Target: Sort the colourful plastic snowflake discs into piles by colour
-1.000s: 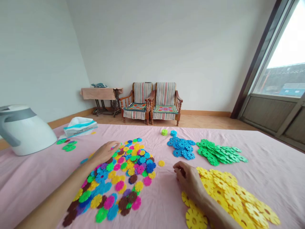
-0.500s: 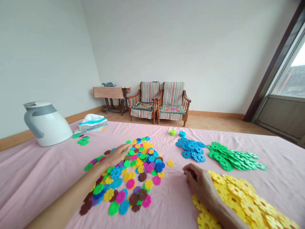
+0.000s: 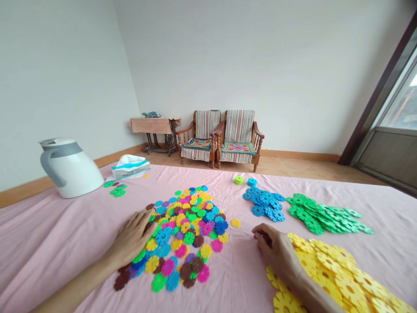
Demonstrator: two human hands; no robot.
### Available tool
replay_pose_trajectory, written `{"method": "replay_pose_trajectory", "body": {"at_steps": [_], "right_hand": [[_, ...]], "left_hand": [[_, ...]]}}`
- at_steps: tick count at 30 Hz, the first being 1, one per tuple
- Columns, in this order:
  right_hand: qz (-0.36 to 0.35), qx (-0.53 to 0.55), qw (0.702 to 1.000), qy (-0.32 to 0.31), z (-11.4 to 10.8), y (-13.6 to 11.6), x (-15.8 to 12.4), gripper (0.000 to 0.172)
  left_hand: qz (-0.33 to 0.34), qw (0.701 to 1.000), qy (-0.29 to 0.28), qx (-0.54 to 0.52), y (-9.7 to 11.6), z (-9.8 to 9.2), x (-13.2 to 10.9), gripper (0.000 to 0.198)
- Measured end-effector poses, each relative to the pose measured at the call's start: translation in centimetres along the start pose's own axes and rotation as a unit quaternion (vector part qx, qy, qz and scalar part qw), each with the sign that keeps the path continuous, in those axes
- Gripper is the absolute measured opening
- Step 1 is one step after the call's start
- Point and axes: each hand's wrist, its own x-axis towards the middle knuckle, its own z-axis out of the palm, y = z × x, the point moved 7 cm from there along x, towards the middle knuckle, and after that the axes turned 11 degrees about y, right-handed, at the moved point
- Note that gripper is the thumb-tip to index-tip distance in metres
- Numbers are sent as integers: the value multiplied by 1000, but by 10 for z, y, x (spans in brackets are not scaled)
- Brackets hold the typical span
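Note:
A heap of small mixed-colour notched plastic discs (image 3: 180, 251) lies in front of me on pink cloth. At the heap's left edge my left hand (image 3: 133, 234) rests palm down, fingers stretched out over the discs and gripping none. My right hand (image 3: 275, 248) rests on the cloth with its fingers curled in; no disc shows in it. It lies against the left side of a big pile of yellow discs (image 3: 339, 269), partly hiding some. One loose yellow disc (image 3: 235, 223) lies between the heap and my right hand.
Piles of blue discs (image 3: 265, 202) and green discs (image 3: 325, 214) lie farther back at right, near a light-green stack (image 3: 239, 180) and a small blue stack (image 3: 251, 182). A white jug (image 3: 78, 174), a tissue pack (image 3: 132, 167) and several loose green discs (image 3: 117, 191) are at left.
My left hand has drawn back toward me and to the left, from the heap's far side to its left edge. The right hand keeps its place. The view has shifted slightly.

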Motion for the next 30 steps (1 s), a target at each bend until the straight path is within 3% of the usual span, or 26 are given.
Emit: {"method": "replay_pose_trajectory", "body": {"at_steps": [3, 8, 11, 13, 15, 18, 21, 23, 26, 30], "right_hand": [[-2, 3, 1000, -4, 1, 0, -1, 21], [1, 5, 1000, -6, 1, 2, -1, 20], [3, 6, 1000, -5, -1, 2, -1, 21], [2, 7, 1000, -5, -2, 1, -1, 21], [-3, 7, 1000, -6, -2, 0, -1, 21], [-10, 2, 1000, -5, -2, -1, -1, 21], [-21, -3, 1000, -2, -2, -4, -1, 22], [-28, -4, 1000, 2, -2, -5, -1, 23], [-31, -11, 999, 4, -2, -5, -1, 23], [-24, -12, 1000, -6, -1, -3, -2, 22]], "left_hand": [[-32, 998, -57, 19, 30, 9, 2, 61], [33, 992, -94, -81, 113, 8, 26, 57], [52, 978, -115, -169, 143, -3, 32, 57], [47, 976, -96, -190, 143, -16, 32, 57], [43, 980, -77, -178, 125, -31, 29, 58], [58, 986, -107, -117, 75, -41, 10, 67], [97, 977, -182, -49, 24, -41, -25, 81], [108, 975, -193, -32, 7, -43, -46, 82], [112, 976, -186, -25, 17, -44, -66, 88], [118, 977, -164, -63, 70, -36, -64, 84]]}}
